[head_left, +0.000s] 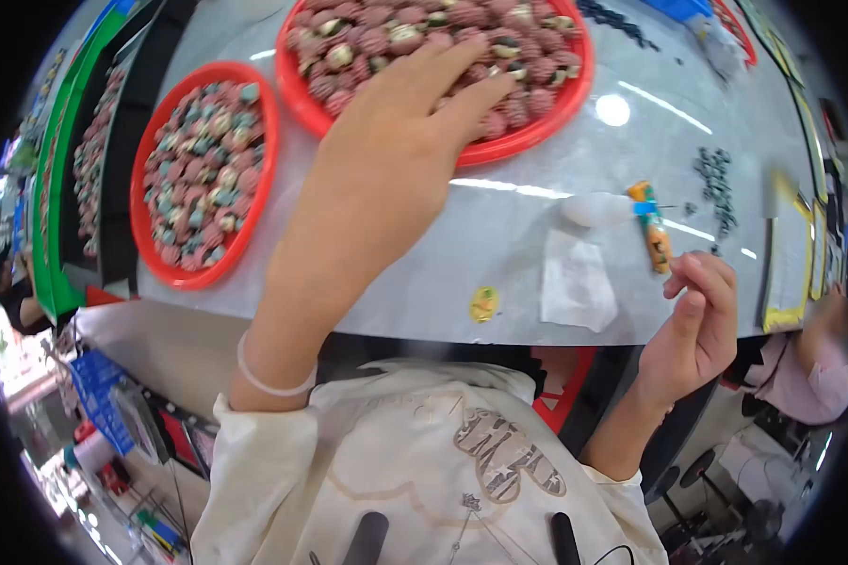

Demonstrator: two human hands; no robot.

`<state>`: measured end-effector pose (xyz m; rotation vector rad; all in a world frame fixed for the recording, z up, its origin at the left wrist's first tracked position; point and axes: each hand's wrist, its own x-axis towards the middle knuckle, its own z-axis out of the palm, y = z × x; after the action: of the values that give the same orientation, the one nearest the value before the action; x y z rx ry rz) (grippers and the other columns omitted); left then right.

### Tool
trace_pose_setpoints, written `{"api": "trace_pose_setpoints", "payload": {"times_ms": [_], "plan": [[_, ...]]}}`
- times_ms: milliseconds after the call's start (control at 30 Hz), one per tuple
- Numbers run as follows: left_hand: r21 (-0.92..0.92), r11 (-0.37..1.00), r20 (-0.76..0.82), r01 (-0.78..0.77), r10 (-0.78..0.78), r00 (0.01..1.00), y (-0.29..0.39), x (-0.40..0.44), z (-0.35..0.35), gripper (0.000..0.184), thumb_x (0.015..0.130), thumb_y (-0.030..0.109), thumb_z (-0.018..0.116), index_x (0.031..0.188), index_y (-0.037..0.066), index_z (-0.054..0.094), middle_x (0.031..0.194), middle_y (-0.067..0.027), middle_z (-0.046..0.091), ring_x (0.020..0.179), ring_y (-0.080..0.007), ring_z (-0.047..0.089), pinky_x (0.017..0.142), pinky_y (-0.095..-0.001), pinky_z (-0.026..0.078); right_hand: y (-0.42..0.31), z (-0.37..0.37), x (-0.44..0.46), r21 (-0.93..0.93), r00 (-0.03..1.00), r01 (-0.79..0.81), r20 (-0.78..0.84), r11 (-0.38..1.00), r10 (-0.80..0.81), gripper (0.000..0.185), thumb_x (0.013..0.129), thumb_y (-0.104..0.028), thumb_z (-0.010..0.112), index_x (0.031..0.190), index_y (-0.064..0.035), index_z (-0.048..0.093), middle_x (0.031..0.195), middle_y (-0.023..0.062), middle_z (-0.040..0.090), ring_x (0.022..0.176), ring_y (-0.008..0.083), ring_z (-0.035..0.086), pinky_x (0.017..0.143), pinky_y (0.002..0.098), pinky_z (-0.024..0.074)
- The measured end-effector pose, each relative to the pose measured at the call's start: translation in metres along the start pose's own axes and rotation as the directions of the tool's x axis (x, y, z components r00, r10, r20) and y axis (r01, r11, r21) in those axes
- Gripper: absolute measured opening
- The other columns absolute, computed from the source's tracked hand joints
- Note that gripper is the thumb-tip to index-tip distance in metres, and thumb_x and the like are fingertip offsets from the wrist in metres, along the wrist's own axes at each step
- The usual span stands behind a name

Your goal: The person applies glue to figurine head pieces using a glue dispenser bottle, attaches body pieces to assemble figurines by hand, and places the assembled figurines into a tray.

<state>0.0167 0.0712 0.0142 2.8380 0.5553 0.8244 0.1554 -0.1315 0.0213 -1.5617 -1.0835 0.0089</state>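
Over the feed I see the left hand (405, 113) spread wide, touching ridged pieces (405, 38) in the large basin (513, 149) at twelve o'clock, and the right hand (695, 320) loosely curled at four, its hold impossible to tell.

Brightly lit; round glare spot, white streaks on bench (509, 235). Fisheye bowing; corners black, margins soft.

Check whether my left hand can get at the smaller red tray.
Probably yes: your left hand is at the bigger red tray, and the smaller red tray lies close by, nothing blocking its open top.
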Motion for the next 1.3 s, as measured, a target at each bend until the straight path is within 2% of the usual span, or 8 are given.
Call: {"api": "trace_pose_setpoints", "payload": {"times_ms": [200, 300, 500, 600, 933, 1067, 1167, 1300], "plan": [[-0.11, 0.989, 0.059, 0.097, -0.091, 0.994, 0.026, 0.015, -0.017, 0.026, 0.076, 0.002, 0.045, 0.101, 0.005, 0.052, 0.108, -0.0083, 0.048, 0.099, -0.024, 0.045, 0.084, -0.0309, 0.034, 0.043, -0.092, 0.018, -0.467, 0.959, -0.075, -0.275, 0.881, -0.064, 0.016, 0.077, -0.008, 0.051, 0.088, 0.0029, 0.054, 0.088, 0.0072, 0.052, 0.065, 0.0109, 0.045, 0.059, 0.0209, 0.0372], [-0.01, 0.997, -0.004, 0.081, -0.081, 0.997, 0.034, 0.017, -0.019, 0.024, 0.073, 0.003, 0.05, 0.097, 0.003, 0.053, 0.105, -0.0064, 0.05, 0.095, -0.0226, 0.047, 0.079, -0.031, 0.037, 0.068, -0.153, 0.014, -0.497, 0.873, -0.326, -0.485, 0.804, 0.054, 0.016, 0.076, -0.009, 0.053, 0.088, 0.0023, 0.054, 0.086, 0.0052, 0.052, 0.067, 0.0106, 0.045, 0.063, 0.0208, 0.0377], [0.046, 0.997, 0.013, 0.063, -0.064, 0.998, 0.036, 0.016, -0.022, 0.022, 0.072, 0.001, 0.05, 0.094, 0.001, 0.054, 0.104, -0.0064, 0.05, 0.094, -0.022, 0.047, 0.079, -0.0308, 0.037, 0.118, -0.228, -0.022, -0.631, 0.674, -0.677, -0.738, 0.378, -0.026, 0.032, 0.074, -0.016, 0.057, 0.1, 0.0012, 0.047, 0.09, 0.0083, 0.048, 0.075, 0.0129, 0.045, 0.07, 0.0244, 0.0374], [0.026, 0.998, -0.004, 0.064, -0.063, 0.998, 0.038, 0.018, -0.021, 0.023, 0.071, 0.0, 0.05, 0.093, 0.001, 0.054, 0.103, -0.0077, 0.05, 0.093, -0.0222, 0.047, 0.079, -0.0312, 0.037, 0.131, -0.241, -0.026, -0.07, 0.469, -0.668, -0.813, 0.741, 0.345, 0.053, 0.072, -0.015, 0.059, 0.113, 0.0026, 0.03, 0.099, 0.0158, 0.045, 0.086, 0.0185, 0.046, 0.076, 0.0276, 0.0361], [-0.047, 0.998, -0.061, 0.031, -0.034, 0.998, 0.033, 0.012, -0.017, 0.023, 0.071, -0.001, 0.049, 0.093, 0.0, 0.053, 0.101, -0.0093, 0.049, 0.092, -0.0244, 0.047, 0.078, -0.0324, 0.037, 0.128, -0.236, -0.012, 0.083, 0.392, -0.528, -0.859, 0.845, 0.329, 0.066, 0.062, 0.005, 0.059, 0.117, 0.0039, 0.021, 0.1, 0.0209, 0.045, 0.086, 0.0213, 0.048, 0.079, 0.0286, 0.0367], [-0.105, 0.992, -0.043, 0.077, -0.082, 0.996, 0.032, 0.011, -0.018, 0.021, 0.072, 0.0, 0.048, 0.093, -0.001, 0.052, 0.101, -0.0111, 0.048, 0.091, -0.026, 0.047, 0.077, -0.0328, 0.037, 0.118, -0.243, -0.003, 0.093, 0.341, -0.538, -0.885, 0.838, 0.317, 0.066, 0.061, 0.007, 0.056, 0.117, 0.0036, 0.021, 0.092, 0.0152, 0.048, 0.079, 0.0208, 0.049, 0.073, 0.0288, 0.0402], [-0.231, 0.965, -0.014, 0.12, -0.127, 0.992, 0.033, 0.011, -0.018, 0.02, 0.073, 0.0, 0.047, 0.092, -0.002, 0.051, 0.1, -0.0129, 0.047, 0.091, -0.027, 0.047, 0.077, -0.033, 0.037, 0.112, -0.257, -0.002, 0.283, 0.264, -0.416, -0.871, 0.864, 0.413, 0.057, 0.061, 0.004, 0.058, 0.112, 0.0058, 0.032, 0.088, 0.0141, 0.051, 0.075, 0.0178, 0.053, 0.065, 0.0259, 0.0456], [-0.247, 0.967, -0.043, 0.069, -0.082, 0.996, 0.029, 0.01, -0.015, 0.018, 0.074, 0.0, 0.047, 0.091, -0.003, 0.051, 0.099, -0.0141, 0.046, 0.091, -0.0278, 0.047, 0.077, -0.0332, 0.037, 0.128, -0.307, -0.016, 0.595, 0.403, -0.237, -0.659, 0.768, 0.635, 0.028, 0.065, 0.005, 0.051, 0.092, 0.0117, 0.046, 0.091, 0.0159, 0.052, 0.082, 0.0235, 0.053, 0.072, 0.034, 0.0472]]}}
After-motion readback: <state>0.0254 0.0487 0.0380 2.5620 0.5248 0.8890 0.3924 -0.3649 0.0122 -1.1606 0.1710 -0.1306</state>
